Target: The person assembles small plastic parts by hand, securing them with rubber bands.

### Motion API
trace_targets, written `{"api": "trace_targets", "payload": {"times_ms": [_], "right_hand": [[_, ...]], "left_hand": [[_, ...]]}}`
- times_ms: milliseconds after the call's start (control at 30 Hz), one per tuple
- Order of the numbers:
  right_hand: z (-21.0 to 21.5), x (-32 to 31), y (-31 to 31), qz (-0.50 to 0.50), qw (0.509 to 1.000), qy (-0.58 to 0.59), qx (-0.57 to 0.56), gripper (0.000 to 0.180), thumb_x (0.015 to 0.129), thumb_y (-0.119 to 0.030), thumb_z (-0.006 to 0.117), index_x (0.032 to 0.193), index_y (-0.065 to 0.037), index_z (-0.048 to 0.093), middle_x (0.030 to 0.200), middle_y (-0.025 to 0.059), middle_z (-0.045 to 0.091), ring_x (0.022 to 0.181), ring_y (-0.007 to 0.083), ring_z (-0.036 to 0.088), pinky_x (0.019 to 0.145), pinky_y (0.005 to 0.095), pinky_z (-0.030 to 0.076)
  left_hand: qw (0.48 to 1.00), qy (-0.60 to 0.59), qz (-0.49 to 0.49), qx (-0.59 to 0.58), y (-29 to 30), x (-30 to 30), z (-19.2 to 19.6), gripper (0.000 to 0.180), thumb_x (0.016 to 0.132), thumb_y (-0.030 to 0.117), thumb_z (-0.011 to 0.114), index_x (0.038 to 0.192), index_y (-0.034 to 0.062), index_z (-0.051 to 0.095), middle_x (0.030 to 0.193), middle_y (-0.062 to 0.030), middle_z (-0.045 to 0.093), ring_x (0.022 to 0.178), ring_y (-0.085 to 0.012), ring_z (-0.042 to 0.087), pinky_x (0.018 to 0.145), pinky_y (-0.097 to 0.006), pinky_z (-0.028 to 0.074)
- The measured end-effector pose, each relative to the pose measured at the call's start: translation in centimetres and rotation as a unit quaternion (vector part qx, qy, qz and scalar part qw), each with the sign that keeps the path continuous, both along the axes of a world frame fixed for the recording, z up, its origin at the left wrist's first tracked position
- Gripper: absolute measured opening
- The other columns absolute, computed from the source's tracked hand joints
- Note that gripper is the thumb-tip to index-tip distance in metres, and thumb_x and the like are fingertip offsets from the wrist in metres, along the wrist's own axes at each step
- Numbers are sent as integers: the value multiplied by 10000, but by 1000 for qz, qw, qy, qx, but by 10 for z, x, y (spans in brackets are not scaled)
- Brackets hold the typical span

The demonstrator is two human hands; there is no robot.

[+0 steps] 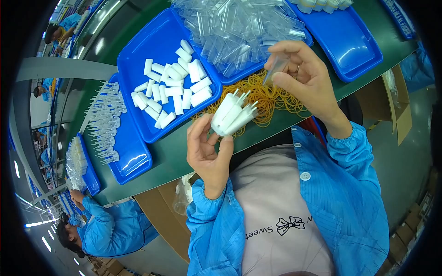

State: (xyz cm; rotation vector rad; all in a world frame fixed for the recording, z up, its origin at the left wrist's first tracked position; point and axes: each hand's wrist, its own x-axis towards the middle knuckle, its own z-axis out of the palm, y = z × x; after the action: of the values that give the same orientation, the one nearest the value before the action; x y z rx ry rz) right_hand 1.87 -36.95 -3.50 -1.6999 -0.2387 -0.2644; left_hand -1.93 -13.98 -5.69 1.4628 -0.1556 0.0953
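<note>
My left hand (207, 156) is closed around the lower end of a bundle of white plastic pieces (230, 115), whose thin prongs point up and right. My right hand (308, 76), to the upper right of it, pinches a small clear plastic sleeve (276, 68) between thumb and fingers. A gap separates the sleeve from the bundle. Under and behind both hands lies a heap of yellow-brown rubber bands (267, 103). Short white cylinders (174, 83) lie loose in a blue tray (131, 53) beyond my left hand. Clear plastic sleeves (235, 32) are piled in another blue tray further away.
At the left, a blue tray (133, 168) bears rows of white thin-tipped parts (103, 124). Another blue tray (354, 50) stands at the right on the green table (161, 158). A co-worker (110, 225) in blue sits at the lower left. An open cardboard box (403, 122) stands at the right.
</note>
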Motion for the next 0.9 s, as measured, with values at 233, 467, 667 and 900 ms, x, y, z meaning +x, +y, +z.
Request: {"api": "trace_targets", "payload": {"times_ms": [233, 467, 667, 900], "right_hand": [[10, -6, 17, 107, 973, -19, 202, 376, 851, -69, 635, 1197, -32, 495, 1034, 110, 613, 982, 144, 584, 840, 266, 490], [9, -5, 18, 102, 968, -10, 230, 385, 851, -62, 633, 1206, -27, 487, 1046, 116, 614, 981, 150, 588, 847, 279, 495], [7, -6, 19, 121, 965, -9, 231, 380, 853, -72, 636, 1204, -32, 495, 1045, 105, 616, 986, 148, 587, 855, 287, 481], [7, -9, 14, 121, 978, -55, 161, 339, 836, -144, 667, 1126, -14, 548, 1014, 98, 617, 955, 163, 591, 826, 294, 480]], "left_hand": [[999, 23, -41, -21, -4, -5, 4, 518, 729, -142, 585, 1225, -46, 471, 1225, -139, 453, 1154, -228, 504, 945, -347, 476], [984, 107, -79, -116, -5, -4, 12, 540, 752, -144, 534, 1272, -54, 421, 1251, -184, 492, 1192, -247, 491, 945, -350, 467], [969, 150, -109, -161, -9, -4, 18, 544, 757, -120, 535, 1284, -50, 421, 1264, -186, 491, 1199, -245, 479, 976, -363, 430], [967, 167, -118, -150, -8, -3, 20, 544, 759, -24, 568, 1288, -36, 441, 1238, -150, 504, 1179, -242, 496, 976, -366, 424]]}}
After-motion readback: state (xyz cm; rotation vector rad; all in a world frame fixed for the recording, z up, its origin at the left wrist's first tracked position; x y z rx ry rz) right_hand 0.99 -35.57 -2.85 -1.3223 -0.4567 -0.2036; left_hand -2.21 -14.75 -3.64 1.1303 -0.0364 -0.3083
